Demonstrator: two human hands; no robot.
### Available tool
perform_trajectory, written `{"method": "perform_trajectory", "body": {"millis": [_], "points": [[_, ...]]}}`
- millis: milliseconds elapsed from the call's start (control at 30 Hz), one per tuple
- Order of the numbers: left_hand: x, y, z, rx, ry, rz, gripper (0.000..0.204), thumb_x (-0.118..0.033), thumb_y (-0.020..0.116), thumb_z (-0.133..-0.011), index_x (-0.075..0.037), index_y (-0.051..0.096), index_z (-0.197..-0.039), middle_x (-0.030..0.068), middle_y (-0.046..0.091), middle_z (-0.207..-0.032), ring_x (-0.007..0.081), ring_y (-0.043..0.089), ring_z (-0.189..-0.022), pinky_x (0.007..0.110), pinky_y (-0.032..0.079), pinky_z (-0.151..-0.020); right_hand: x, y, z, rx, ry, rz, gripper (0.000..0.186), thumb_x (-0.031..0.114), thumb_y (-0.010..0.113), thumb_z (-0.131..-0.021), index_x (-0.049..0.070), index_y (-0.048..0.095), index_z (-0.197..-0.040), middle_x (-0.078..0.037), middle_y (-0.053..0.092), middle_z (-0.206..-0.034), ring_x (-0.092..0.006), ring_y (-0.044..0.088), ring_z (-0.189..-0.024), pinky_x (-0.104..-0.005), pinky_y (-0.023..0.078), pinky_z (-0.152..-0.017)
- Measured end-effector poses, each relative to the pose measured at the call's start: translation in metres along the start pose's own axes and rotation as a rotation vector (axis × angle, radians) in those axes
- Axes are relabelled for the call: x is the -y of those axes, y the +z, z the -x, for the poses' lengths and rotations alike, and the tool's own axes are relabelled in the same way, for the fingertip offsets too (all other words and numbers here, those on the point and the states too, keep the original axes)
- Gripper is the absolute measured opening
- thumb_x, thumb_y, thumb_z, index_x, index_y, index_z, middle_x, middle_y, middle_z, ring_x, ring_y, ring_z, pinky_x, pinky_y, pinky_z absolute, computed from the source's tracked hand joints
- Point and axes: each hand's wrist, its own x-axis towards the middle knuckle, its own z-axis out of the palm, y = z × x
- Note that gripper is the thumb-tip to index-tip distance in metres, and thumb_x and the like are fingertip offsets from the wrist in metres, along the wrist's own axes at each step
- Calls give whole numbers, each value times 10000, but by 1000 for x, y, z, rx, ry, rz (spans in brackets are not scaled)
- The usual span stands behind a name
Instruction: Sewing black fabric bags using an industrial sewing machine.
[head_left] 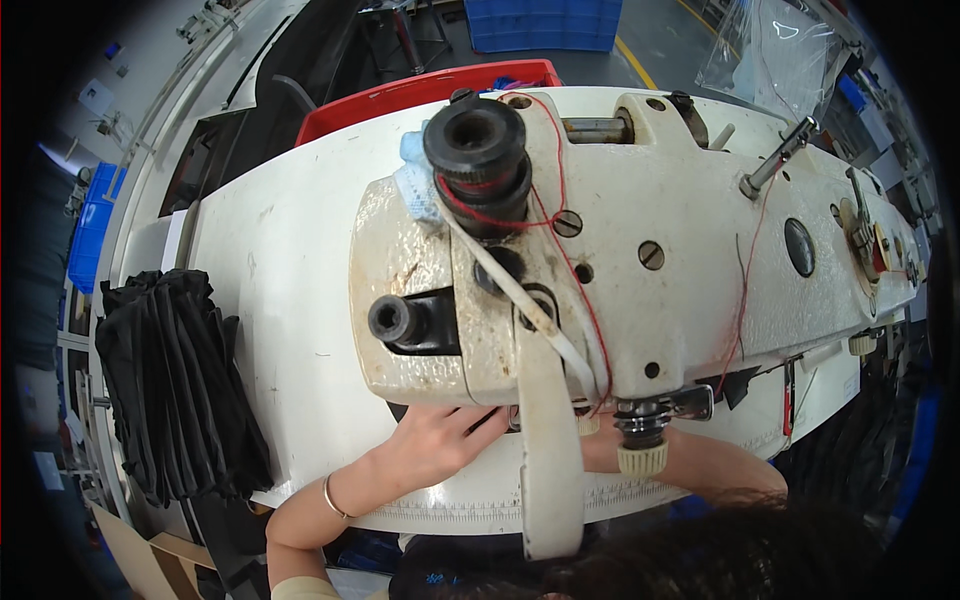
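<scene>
A white industrial sewing machine (pixel 690 250) fills the middle of the view, with red thread (pixel 600 330) running down its front. My left hand (pixel 440 445), a thin bangle (pixel 332 497) on its wrist, reaches under the near side of the machine head. Its fingers look stretched out and slightly apart; their tips are hidden by the machine. A little black material shows beside them. My right hand (pixel 602 448) is mostly hidden behind a white strap (pixel 550 450) and the thread tension knob (pixel 642 450); its fingers do not show.
A stack of folded black fabric pieces (pixel 175 390) lies at the left end of the white table (pixel 285 300). Behind the machine stands a red bin (pixel 400 95), with a blue crate (pixel 545 25) on the floor beyond. A measuring scale (pixel 450 515) runs along the near edge.
</scene>
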Motion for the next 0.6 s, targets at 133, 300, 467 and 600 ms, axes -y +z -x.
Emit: {"method": "perform_trajectory", "body": {"millis": [133, 300, 467, 600], "points": [[0, -6, -3, 38, 31, -14, 280, -52, 621, -616, -19, 641, -893, 90, 624, -950, 215, 601, -881, 345, 507, -737, -14, 3, 4, 107, 538, -443, 88, 102, 552, -762, 24, 592, -749, -89, 575, -790, -186, 569, -725, -313, 484, -566], [-3, -15, -7, 81, 70, -95, 291, -72, 609, -620, -28, 635, -906, 72, 612, -975, 201, 586, -883, 312, 474, -707, -19, 7, 7, 66, 875, -711, 116, 97, 533, -822, 14, 610, -795, -122, 586, -798, -209, 583, -761, -340, 499, -621], [-5, -17, -5, 78, 18, -18, 283, -60, 606, -637, -12, 633, -915, 92, 607, -982, 211, 586, -904, 331, 483, -726, -2, 7, 0, -86, 452, -360, 107, 63, 556, -738, 23, 620, -813, -119, 589, -809, -225, 583, -772, -342, 499, -640], [4, -13, -9, 39, 26, 28, 271, -46, 627, -643, -2, 647, -910, 115, 605, -987, 261, 589, -939, 384, 491, -772, 3, 9, -3, -32, 41, 9, 184, 48, 570, -561, 40, 621, -738, -96, 592, -842, -231, 586, -758, -340, 496, -603]]}}
